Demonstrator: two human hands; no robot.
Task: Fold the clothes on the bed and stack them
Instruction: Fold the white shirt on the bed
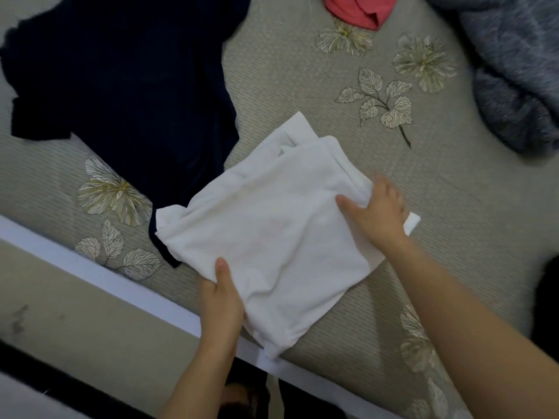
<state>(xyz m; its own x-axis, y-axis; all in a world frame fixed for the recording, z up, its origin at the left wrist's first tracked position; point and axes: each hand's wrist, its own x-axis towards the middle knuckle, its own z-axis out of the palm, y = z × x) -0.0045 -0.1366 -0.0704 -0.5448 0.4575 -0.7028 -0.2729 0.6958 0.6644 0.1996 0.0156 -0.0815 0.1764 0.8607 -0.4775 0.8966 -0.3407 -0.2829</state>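
A navy garment (121, 86) lies spread at the left, its hem under the white garment (272, 231); that one is folded into a rumpled square mid-bed, its near corner overhanging the bed edge (90, 267); the left hand (222, 303) grips it, thumb on top; the right hand (375, 213) pinches its right edge; bare bed cover (453, 207) lies beyond, then a grey blanket (514, 71).
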